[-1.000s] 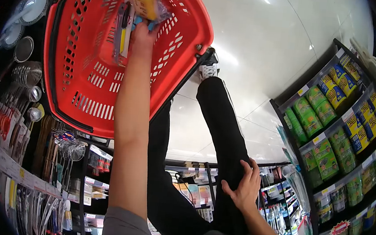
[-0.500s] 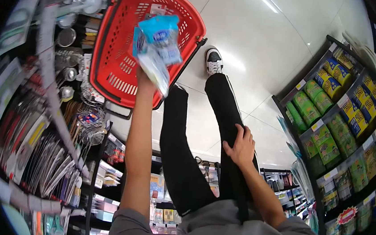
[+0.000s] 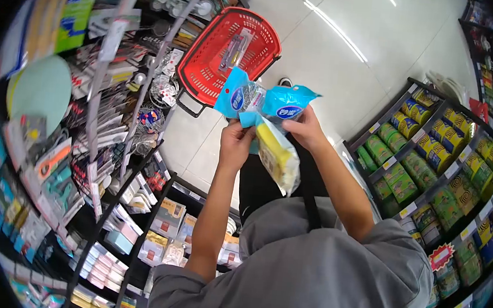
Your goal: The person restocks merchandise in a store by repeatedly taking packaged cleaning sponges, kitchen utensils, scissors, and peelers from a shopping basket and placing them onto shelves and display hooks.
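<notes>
Several plastic packets are held together in front of my body. My left hand [image 3: 235, 146] pinches the lower edge of a blue-topped packet [image 3: 237, 97] whose clear part shows silvery contents. With its thumb on the front, my right hand [image 3: 307, 130] grips a second blue-topped packet [image 3: 289, 104]. Between the hands a clear packet with a yellow part [image 3: 275, 150] hangs down at a tilt; which fingers hold it is hidden. Beyond the packets, the red shopping basket [image 3: 199, 59] stands on the floor with a long narrow package [image 3: 236, 50] inside.
Racks of hanging kitchen tools [image 3: 109, 112] line the left side. On the right stands a shelf of green and yellow-blue cans [image 3: 428, 149]. Lower shelves with boxed goods [image 3: 169, 217] are behind my left arm. Pale tiled floor [image 3: 325, 55] lies ahead.
My left hand has lifted the packets out of the basket and towards my body. My right hand has left my thigh and taken hold of one packet. The view has risen and turned.
</notes>
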`<act>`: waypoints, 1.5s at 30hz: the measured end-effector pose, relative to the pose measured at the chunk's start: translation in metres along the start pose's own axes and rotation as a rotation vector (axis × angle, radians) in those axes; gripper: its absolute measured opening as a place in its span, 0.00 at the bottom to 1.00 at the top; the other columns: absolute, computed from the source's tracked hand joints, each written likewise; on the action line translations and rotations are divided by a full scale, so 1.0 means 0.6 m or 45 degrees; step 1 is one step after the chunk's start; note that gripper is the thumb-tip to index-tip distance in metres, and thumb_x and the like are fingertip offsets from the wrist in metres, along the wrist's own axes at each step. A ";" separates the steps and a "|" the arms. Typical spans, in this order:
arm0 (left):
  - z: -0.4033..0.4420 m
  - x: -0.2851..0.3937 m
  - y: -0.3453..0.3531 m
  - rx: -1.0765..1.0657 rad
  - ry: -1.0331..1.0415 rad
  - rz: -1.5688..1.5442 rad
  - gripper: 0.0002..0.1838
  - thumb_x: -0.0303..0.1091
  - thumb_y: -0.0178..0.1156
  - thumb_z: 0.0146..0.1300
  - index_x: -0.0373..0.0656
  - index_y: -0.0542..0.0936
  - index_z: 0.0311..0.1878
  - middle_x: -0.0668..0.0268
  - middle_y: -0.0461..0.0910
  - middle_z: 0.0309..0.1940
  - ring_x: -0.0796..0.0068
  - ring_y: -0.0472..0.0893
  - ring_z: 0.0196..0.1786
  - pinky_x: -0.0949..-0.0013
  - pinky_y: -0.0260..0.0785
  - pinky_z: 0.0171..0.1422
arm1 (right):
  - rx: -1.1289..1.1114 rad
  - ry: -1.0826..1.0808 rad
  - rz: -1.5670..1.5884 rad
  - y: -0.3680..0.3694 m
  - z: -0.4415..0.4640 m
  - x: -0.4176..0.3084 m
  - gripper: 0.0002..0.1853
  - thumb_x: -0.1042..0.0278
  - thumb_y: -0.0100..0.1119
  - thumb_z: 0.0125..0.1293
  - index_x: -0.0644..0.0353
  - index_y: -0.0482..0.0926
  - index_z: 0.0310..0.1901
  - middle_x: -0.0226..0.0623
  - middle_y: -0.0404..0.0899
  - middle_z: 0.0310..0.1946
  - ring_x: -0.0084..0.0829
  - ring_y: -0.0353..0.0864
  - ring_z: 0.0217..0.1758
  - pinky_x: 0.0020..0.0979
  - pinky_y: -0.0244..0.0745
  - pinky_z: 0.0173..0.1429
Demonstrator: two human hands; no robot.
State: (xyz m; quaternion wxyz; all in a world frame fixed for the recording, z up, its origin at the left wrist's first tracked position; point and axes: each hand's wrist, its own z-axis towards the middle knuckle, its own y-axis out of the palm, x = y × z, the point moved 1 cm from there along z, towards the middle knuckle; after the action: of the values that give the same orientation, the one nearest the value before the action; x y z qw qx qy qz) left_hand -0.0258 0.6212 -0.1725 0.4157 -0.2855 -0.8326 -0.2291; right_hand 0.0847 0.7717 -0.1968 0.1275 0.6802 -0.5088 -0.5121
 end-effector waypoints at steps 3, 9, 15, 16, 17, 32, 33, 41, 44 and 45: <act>-0.063 0.061 -0.005 0.015 0.136 0.170 0.10 0.19 0.57 0.60 0.33 0.79 0.46 0.64 0.72 0.46 0.75 0.78 0.44 0.75 0.73 0.44 | -0.003 0.166 -0.057 0.067 -0.024 -0.040 0.37 0.79 0.71 0.47 0.57 0.66 0.60 0.32 0.75 0.51 0.30 0.75 0.55 0.35 0.68 0.61; -0.239 0.161 -0.076 0.024 0.211 0.417 0.06 0.21 0.59 0.58 0.33 0.82 0.38 0.62 0.77 0.40 0.78 0.79 0.42 0.76 0.70 0.41 | -0.453 0.360 0.077 0.226 -0.101 -0.033 0.54 0.69 0.77 0.39 0.59 0.54 0.69 0.39 0.69 0.60 0.37 0.72 0.61 0.39 0.66 0.66; -0.445 0.127 -0.206 0.056 0.423 0.596 0.03 0.23 0.60 0.57 0.35 0.81 0.30 0.69 0.80 0.22 0.82 0.78 0.26 0.72 0.72 0.32 | -0.935 0.309 -0.280 0.328 -0.168 0.120 0.58 0.74 0.77 0.33 0.60 0.52 0.69 0.38 0.70 0.59 0.35 0.71 0.62 0.39 0.64 0.66; -0.488 0.129 -0.222 0.103 0.414 0.658 0.02 0.23 0.60 0.56 0.36 0.81 0.30 0.68 0.80 0.22 0.82 0.78 0.25 0.72 0.71 0.31 | -0.922 0.412 -0.296 0.342 -0.186 0.147 0.58 0.75 0.77 0.33 0.60 0.52 0.69 0.37 0.71 0.58 0.34 0.72 0.60 0.37 0.65 0.65; -0.528 0.127 -0.237 0.126 0.277 0.592 0.02 0.27 0.61 0.53 0.39 0.81 0.28 0.65 0.80 0.20 0.77 0.78 0.25 0.70 0.69 0.31 | -0.909 0.522 -0.322 0.360 -0.206 0.173 0.58 0.76 0.76 0.34 0.60 0.52 0.70 0.36 0.72 0.56 0.33 0.73 0.58 0.36 0.67 0.63; -0.793 -0.006 -0.402 1.214 0.613 -0.123 0.05 0.27 0.60 0.62 0.37 0.82 0.37 0.71 0.80 0.24 0.88 0.74 0.26 0.81 0.64 0.29 | -0.779 0.536 -0.286 0.524 -0.210 0.309 0.29 0.81 0.65 0.41 0.57 0.72 0.51 0.35 0.77 0.45 0.37 0.77 0.51 0.42 0.72 0.58; -0.800 0.006 -0.421 1.317 0.663 -0.030 0.04 0.27 0.61 0.61 0.37 0.81 0.37 0.72 0.79 0.23 0.89 0.73 0.25 0.81 0.62 0.27 | -0.749 0.530 -0.228 0.530 -0.205 0.294 0.28 0.82 0.64 0.41 0.56 0.73 0.50 0.33 0.78 0.44 0.36 0.77 0.50 0.41 0.72 0.58; -0.738 0.164 -0.528 1.354 0.854 0.210 0.08 0.24 0.66 0.54 0.32 0.79 0.35 0.71 0.77 0.24 0.87 0.72 0.28 0.79 0.64 0.33 | -0.955 0.185 -0.186 0.590 -0.185 0.174 0.52 0.78 0.71 0.32 0.56 0.59 0.66 0.34 0.72 0.53 0.33 0.71 0.57 0.37 0.67 0.62; -0.679 0.237 -0.534 1.113 0.894 0.079 0.05 0.25 0.61 0.59 0.31 0.79 0.34 0.71 0.78 0.23 0.86 0.72 0.27 0.78 0.64 0.33 | -0.939 0.226 -0.261 0.574 -0.167 0.146 0.52 0.79 0.71 0.31 0.60 0.59 0.66 0.34 0.72 0.53 0.32 0.72 0.56 0.35 0.67 0.61; -0.650 0.247 -0.566 1.176 0.824 0.283 0.06 0.27 0.61 0.60 0.32 0.79 0.33 0.70 0.78 0.24 0.85 0.73 0.28 0.77 0.64 0.35 | -0.937 0.229 -0.254 0.566 -0.155 0.138 0.52 0.79 0.71 0.31 0.60 0.59 0.66 0.34 0.72 0.53 0.32 0.72 0.56 0.35 0.67 0.61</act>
State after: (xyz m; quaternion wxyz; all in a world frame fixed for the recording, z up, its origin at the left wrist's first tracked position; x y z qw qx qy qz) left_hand -0.1058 0.1733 0.1146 0.7527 -0.0754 -0.6415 0.1277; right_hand -0.0327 0.5183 0.0332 0.3567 0.6772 -0.2093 -0.6085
